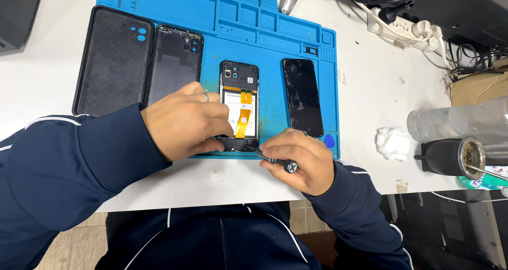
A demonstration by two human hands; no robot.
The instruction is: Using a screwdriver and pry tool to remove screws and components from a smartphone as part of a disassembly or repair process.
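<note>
An opened phone (239, 103) lies face down near the middle of a blue work mat (254, 32), back cover off, with its battery, an orange flex cable and the camera block at the top all showing. The left hand (182, 119) rests over the phone's left edge and lower left corner, fingers curled down onto it and pinning it to the mat – a ring shows on one finger. The right hand (299, 159) is wrapped tight around a small black screwdriver (272, 159), whose tip points left and meets the phone's bottom edge; exactly which screw or part it touches is too small to tell.

Just beside the phone on the right lies a dark glass screen panel (302, 96), apart from it and upright on the mat. To the left, a black back cover (175, 63) with camera cutouts lies on the mat, and beside it a larger black case (114, 61) hangs partly off the mat onto the white surface (381, 85). A blue pick (329, 141) sits at the mat's lower right corner. Further right, well apart – a wad of white cotton (392, 142), a clear plastic bottle (460, 121) on its side, and a dark cup (455, 158) with a metal straw
</note>
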